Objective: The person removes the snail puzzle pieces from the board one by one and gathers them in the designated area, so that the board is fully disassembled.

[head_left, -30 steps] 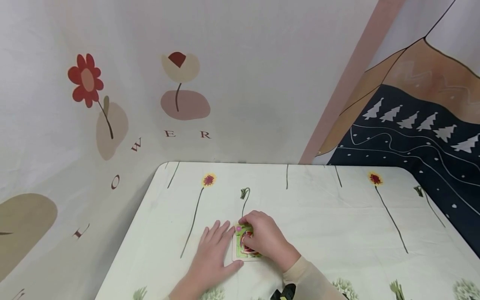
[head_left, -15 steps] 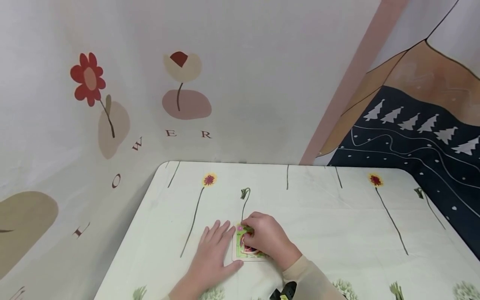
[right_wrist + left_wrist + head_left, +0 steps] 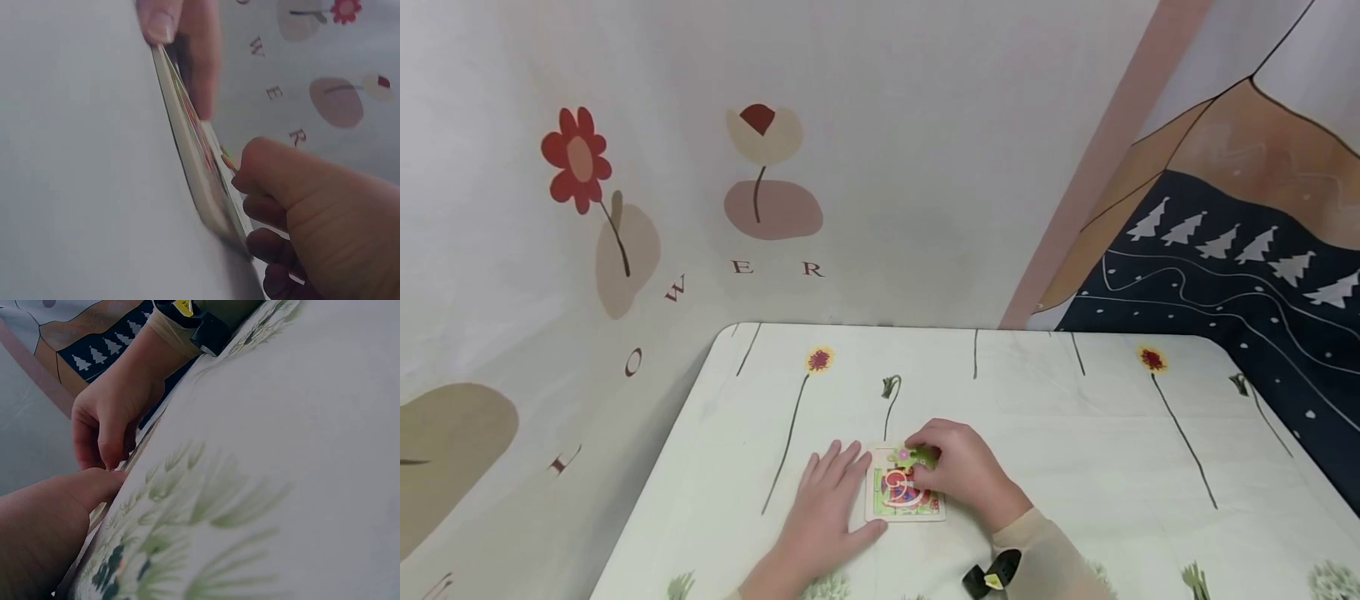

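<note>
A small square puzzle board [image 3: 907, 516] with a pale wooden border lies on the table, its picture coloured green, red and purple with cream curling lines. My left hand [image 3: 823, 508] rests flat at the board's left side, fingers straight and spread, with the thumb by the near left corner. Over the upper right part of the board, my right hand [image 3: 964, 467] pinches a green puzzle piece [image 3: 927, 455] between thumb and fingers. From the right wrist view, the thin piece [image 3: 229, 159] shows at the thumb tip just above the board [image 3: 181, 137]; the fingers hide part of it.
A white cloth printed with flowers covers the table [image 3: 1075, 450]. Behind its far edge hangs a pale printed curtain [image 3: 910, 167], with a dark tree-patterned section [image 3: 1210, 258] at the right. A black strap device [image 3: 992, 575] sits on the right wrist.
My right hand has moved right and a little away from the board's middle with the green piece, uncovering more of the picture. The left hand has stayed in place.
</note>
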`<state>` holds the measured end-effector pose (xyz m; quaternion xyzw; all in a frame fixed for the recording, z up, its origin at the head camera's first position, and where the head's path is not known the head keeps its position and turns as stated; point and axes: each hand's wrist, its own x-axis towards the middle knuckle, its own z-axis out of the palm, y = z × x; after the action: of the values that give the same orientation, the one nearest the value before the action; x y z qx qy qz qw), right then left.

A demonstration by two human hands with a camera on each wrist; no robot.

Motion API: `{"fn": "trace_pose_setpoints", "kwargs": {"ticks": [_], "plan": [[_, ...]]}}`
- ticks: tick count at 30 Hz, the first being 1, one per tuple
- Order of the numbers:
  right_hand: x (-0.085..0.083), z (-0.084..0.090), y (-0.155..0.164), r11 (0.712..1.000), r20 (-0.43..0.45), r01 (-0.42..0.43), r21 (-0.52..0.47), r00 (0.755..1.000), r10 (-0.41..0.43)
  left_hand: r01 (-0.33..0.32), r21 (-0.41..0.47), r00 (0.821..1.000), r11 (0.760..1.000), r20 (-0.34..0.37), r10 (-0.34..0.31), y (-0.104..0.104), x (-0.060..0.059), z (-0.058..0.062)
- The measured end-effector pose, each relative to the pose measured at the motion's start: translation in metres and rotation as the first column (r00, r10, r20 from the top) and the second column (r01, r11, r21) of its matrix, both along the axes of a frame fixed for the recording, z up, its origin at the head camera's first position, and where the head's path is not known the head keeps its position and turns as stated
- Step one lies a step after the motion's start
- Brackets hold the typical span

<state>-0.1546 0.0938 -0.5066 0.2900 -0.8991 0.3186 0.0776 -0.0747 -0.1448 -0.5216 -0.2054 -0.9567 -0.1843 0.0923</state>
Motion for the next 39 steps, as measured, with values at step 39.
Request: {"fn": "trace_pose_setpoints", "kwargs": {"ticks": [39], "plan": [[-0.01,-0.012,0.113,0.973,0.089,0.232,-0.014,0.969,-0.23,-0.008,0.005,1.0,1.0,-0.003,0.008,0.0,0.0,-0.002]]}}
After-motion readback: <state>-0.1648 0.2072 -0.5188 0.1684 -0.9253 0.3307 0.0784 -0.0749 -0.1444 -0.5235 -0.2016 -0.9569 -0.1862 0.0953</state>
